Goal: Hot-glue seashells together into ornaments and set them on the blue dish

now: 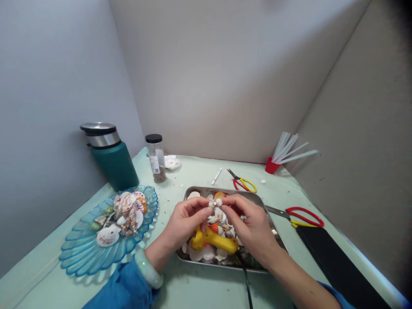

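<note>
Both hands meet over the metal tray (273, 210), fingertips pinched. Small whitish pieces that look like shells sit in them: one shell (211, 204) in my left hand (189, 216), another shell (219, 202) in my right hand (249, 223). Whether the two pieces touch or are joined I cannot make out. Right below my hands a yellow glue gun (219, 241) lies across the tray on top of mixed seashells (208, 253). Its black cord (246, 279) runs off toward me.
On the left, a blue scalloped dish (77, 253) holds shells, with a green bottle (112, 163) behind it. A lidded jar (156, 159) stands farther back. Two scissors (243, 183), (304, 217), a marker (216, 176), a red cup of glue sticks (272, 166) and a black slab (334, 262) surround the tray.
</note>
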The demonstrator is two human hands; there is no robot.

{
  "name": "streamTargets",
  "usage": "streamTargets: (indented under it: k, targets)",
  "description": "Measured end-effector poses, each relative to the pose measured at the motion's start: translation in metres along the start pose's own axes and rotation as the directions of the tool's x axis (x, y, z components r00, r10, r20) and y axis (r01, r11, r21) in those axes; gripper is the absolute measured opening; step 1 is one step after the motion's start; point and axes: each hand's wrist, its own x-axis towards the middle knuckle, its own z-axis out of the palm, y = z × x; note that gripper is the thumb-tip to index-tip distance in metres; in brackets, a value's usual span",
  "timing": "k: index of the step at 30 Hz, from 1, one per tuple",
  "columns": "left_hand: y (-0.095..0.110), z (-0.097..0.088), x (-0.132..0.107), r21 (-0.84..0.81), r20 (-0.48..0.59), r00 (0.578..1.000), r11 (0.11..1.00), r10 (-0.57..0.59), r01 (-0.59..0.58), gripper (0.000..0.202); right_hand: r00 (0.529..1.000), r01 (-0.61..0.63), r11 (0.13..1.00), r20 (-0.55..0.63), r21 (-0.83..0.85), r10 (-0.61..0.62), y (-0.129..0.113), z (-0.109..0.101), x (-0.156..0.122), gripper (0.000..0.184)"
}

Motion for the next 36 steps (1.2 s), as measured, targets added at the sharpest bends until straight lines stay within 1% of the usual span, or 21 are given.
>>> streamTargets:
  k: [8,12,14,19,25,36]
  targets:
    - [-0.0005,-0.0012,0.0002,0.027,0.035,0.999,0.999,0.019,-0.020,0.030,0.994,0.105,0.994,-0.036,-0.004,-0.105,-0.0027,-0.0014,-0.0006,0.011]
    - [-0.0010,-0.0012,-0.0001,0.003,0.045,0.996,0.997,0.074,-0.074,0.027,0.985,0.162,0.987,-0.059,-0.008,-0.162,-0.0020,-0.0001,-0.0014,0.012]
    - [-0.0005,-0.0010,-0.0005,-0.003,0.039,0.995,0.996,0.091,-0.091,0.024,0.983,0.172,0.985,-0.061,-0.011,-0.172,-0.0012,0.0000,-0.0015,0.012]
    - [0.0004,-0.0013,-0.0011,0.011,0.038,0.996,0.996,0.084,-0.085,0.021,0.979,0.203,0.979,-0.030,-0.012,-0.203,0.0008,-0.0006,-0.0014,0.014]
    - [0.0000,-0.0013,-0.0002,0.010,0.015,0.997,0.997,0.073,-0.073,0.022,0.984,0.179,0.983,0.004,-0.030,-0.179,0.0010,0.0002,-0.0018,0.013]
    - [-0.0007,-0.0018,-0.0001,-0.001,0.005,0.998,0.998,0.058,-0.058,0.022,0.974,0.225,0.974,-0.020,0.032,-0.225,0.0063,0.0016,-0.0020,0.015]
